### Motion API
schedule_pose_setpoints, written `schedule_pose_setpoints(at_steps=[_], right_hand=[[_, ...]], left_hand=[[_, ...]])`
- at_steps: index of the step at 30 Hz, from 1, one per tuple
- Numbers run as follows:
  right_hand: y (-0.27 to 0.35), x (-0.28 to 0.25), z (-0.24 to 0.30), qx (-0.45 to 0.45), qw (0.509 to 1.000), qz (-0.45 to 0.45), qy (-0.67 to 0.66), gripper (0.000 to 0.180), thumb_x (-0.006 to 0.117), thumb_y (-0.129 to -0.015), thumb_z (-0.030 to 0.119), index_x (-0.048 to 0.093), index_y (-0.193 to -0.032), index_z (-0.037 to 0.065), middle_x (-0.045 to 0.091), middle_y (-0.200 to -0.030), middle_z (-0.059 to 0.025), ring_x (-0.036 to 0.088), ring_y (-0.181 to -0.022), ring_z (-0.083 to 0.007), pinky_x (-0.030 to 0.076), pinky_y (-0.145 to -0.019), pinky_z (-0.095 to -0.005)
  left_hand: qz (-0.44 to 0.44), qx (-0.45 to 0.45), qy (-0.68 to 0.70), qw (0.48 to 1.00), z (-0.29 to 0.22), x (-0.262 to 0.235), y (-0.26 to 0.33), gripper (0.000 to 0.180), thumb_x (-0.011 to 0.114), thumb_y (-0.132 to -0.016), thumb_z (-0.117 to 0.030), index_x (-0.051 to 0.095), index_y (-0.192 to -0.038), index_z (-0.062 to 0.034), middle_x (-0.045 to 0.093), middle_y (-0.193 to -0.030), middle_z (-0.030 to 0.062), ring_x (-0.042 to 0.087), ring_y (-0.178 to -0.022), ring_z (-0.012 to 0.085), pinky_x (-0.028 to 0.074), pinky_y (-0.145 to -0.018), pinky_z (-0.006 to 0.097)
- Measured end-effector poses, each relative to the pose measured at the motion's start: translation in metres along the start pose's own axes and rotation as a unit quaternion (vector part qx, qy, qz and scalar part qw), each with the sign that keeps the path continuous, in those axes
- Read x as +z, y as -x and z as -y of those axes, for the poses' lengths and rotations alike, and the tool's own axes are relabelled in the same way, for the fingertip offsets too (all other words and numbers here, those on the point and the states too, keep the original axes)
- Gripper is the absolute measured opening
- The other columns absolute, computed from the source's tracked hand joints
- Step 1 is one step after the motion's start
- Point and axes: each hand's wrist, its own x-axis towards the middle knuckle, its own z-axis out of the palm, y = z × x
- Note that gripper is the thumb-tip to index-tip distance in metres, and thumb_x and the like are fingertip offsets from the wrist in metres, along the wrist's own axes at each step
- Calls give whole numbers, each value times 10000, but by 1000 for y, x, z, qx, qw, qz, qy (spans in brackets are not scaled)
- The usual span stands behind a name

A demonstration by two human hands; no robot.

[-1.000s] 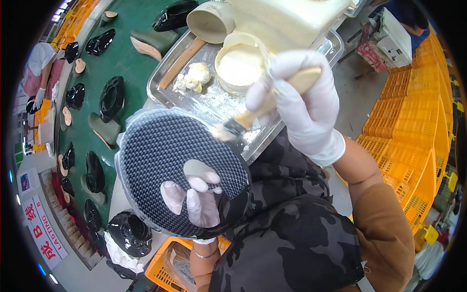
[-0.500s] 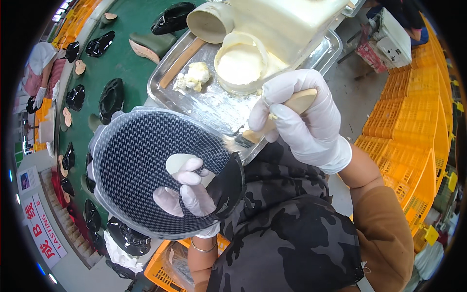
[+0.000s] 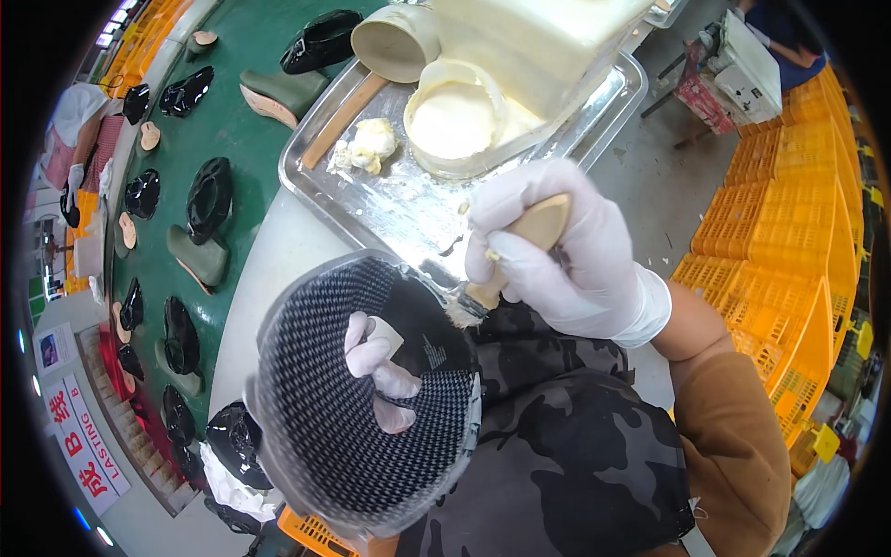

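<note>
My left hand (image 3: 376, 371), in a white glove, has its fingers bent inside a shoe upper (image 3: 320, 446) with a black-and-grey checked lining and holds it up. A small pale flat piece (image 3: 386, 336) shows beside those fingers; I cannot tell whether it is loose or fixed. My gloved right hand (image 3: 585, 265) is closed around a brush (image 3: 541, 223) with a wooden handle. The brush's bristles point down at the upper's right rim, touching or very close to it. Behind them, a round tub (image 3: 455, 121) of cream-coloured paste stands in a metal tray (image 3: 311, 172).
A lump of paste (image 3: 371, 144) and a wooden stick (image 3: 343, 121) lie in the tray. Left of it, a green belt (image 3: 255, 121) carries shiny black uppers and green shoe lasts. Orange crates (image 3: 775, 251) are stacked at right. A co-worker's arm (image 3: 83, 153) shows far left.
The upper has moved right and tilted, with its rim now by the brush. My right hand has come down and left, bringing the bristles to that rim.
</note>
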Motion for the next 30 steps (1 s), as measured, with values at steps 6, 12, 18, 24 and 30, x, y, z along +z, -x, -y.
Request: schedule_pose_setpoints(at_steps=[6, 12, 18, 24, 30], right_hand=[[-14, 23, -25, -132, 984, -114, -23, 194, 537, -853, 30, 430, -1012, 7, 591, -804, -70, 596, -685, -123, 479, -600, -242], [-4, 1, -6, 146, 986, 16, -79, 165, 478, -895, 50, 414, -1045, 26, 587, -844, -99, 561, -617, -82, 451, -521, -180], [-2, 14, -8, 50, 973, -120, -192, 150, 473, -905, 74, 410, -1036, 39, 589, -844, -109, 541, -576, -73, 455, -508, -158], [4, 3, -4, 197, 956, -14, -215, 161, 487, -906, 106, 409, -1031, 43, 598, -807, -108, 547, -552, -79, 442, -477, -155], [10, 3, 11, 244, 917, -36, -312, 142, 477, -905, 110, 399, -1009, 52, 600, -781, -116, 536, -514, -83, 436, -463, -163]], left_hand=[[-73, 62, -150, 984, -9, 4, -22, 300, 367, -885, -129, 332, -1147, 14, 485, -1026, 219, 508, -932, 322, 468, -833, 387], [-121, 72, -220, 965, -10, 16, -27, 278, 376, -884, -36, 304, -1153, -36, 478, -938, 230, 539, -827, 361, 520, -749, 420], [-130, -19, -173, 976, -20, 19, -15, 266, 362, -899, -50, 332, -1148, -138, 461, -929, 244, 501, -933, 410, 499, -823, 438], [-106, 1, -194, 975, -16, 5, -12, 265, 358, -913, -89, 316, -1175, -95, 475, -966, 194, 485, -965, 370, 461, -854, 439], [-102, 3, -185, 977, -18, 12, -16, 293, 369, -918, -95, 307, -1203, -78, 483, -982, 175, 485, -967, 339, 457, -837, 417]])
